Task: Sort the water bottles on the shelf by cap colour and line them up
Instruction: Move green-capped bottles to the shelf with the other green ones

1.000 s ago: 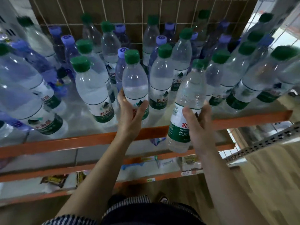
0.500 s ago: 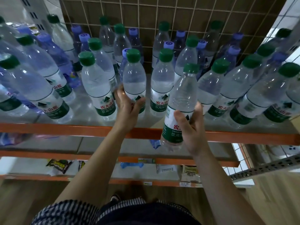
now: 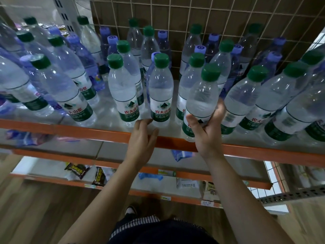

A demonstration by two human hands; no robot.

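Note:
Several clear water bottles stand on the top shelf (image 3: 88, 132). Green-capped ones fill the front rows, and purple-capped ones (image 3: 200, 49) stand mostly behind, near the mesh. My right hand (image 3: 206, 132) grips the lower half of a green-capped bottle (image 3: 202, 92), which is tilted, with its base at the shelf's orange front rail. To its left, another green-capped bottle (image 3: 161, 92) stands upright on the shelf. My left hand (image 3: 142, 138) sits below its base at the rail, with loosely curled fingertips beside the label and no grip around it.
A wire mesh panel (image 3: 219, 18) backs the shelf. More green-capped bottles lean in from the left (image 3: 58, 88) and right (image 3: 274, 103). Lower orange shelves hold snack packets (image 3: 77, 170). A perforated metal rail (image 3: 290, 195) juts out at lower right above the wooden floor.
My right hand has brought its bottle up from below the rail to the shelf's front edge. My left hand has slid down off its bottle to the rail.

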